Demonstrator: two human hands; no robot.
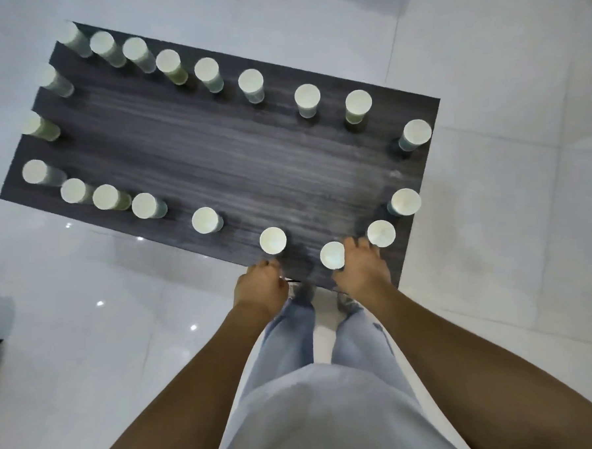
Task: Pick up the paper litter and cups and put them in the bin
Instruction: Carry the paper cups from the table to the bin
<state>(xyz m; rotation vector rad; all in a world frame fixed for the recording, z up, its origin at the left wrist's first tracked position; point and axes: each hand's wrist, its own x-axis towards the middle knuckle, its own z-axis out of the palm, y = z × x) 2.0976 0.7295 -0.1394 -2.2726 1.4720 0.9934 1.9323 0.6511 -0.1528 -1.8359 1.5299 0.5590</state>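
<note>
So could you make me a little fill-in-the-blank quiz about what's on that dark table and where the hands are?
1. The cups stand around the ___ of the dark table, leaving its middle bare.
2. The right hand rests against the cup at the table's ___ edge.
3. The left hand holds ___.
4. The floor is laid with white ___.

Missing words: edge; near; nothing; tiles
</note>
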